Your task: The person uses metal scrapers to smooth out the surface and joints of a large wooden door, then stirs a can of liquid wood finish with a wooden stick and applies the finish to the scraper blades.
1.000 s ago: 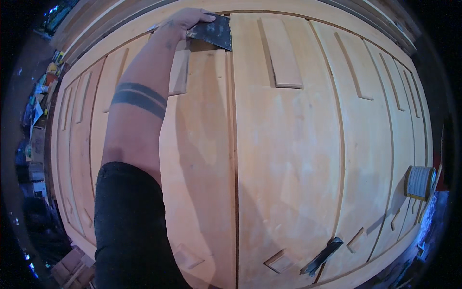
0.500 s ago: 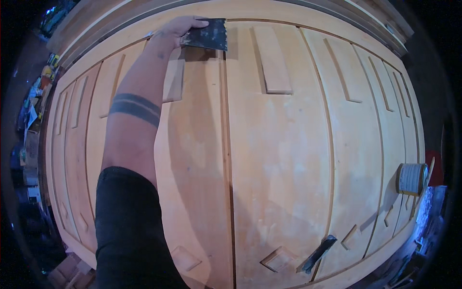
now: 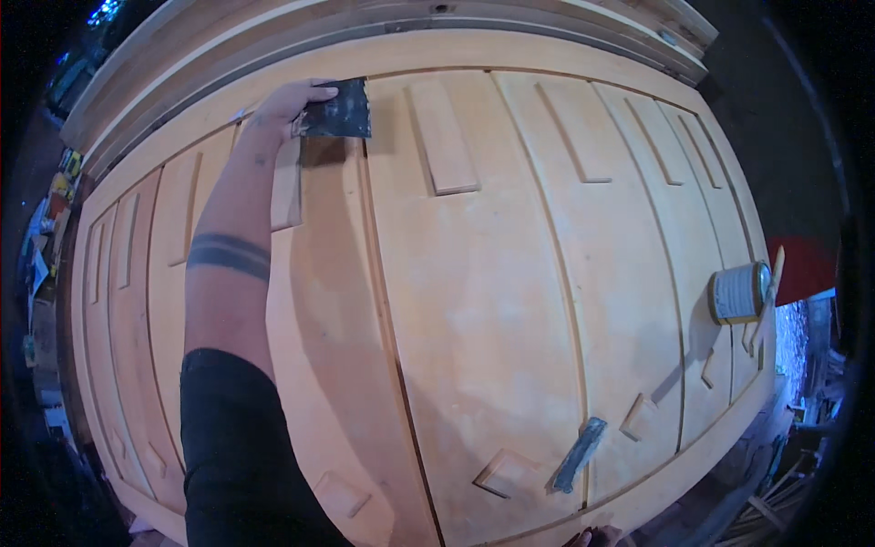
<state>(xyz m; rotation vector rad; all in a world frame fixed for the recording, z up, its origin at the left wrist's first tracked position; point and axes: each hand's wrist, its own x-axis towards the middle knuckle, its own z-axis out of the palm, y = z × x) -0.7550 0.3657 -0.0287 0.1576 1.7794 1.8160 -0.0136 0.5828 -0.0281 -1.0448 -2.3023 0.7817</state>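
Note:
My left hand [image 3: 284, 105] is stretched far across a large wooden panel [image 3: 465, 273]. Its thumb lies on top of a dark, flat, square sheet [image 3: 337, 111] with worn, pale edges, which may be sandpaper. The sheet is held at the far end of a groove between two boards, beside a raised rectangular block [image 3: 286, 187]. At the near edge of the panel, a small part of my right hand [image 3: 597, 536] shows at the bottom of the picture. Most of it is cut off, so its grip is hidden.
A folded blue-grey strip [image 3: 579, 456] rests near the front, beside a diamond-shaped block [image 3: 509, 472]. On the right side stands a tin [image 3: 740, 294] with a pale label and a wooden stick [image 3: 777, 273] next to it. Long boards [image 3: 410, 27] lie beyond the far edge.
The whole view has shifted, so the panel and tin appear further left. My left hand keeps the sheet near the same groove end. Fingers of my right hand have appeared at the bottom edge.

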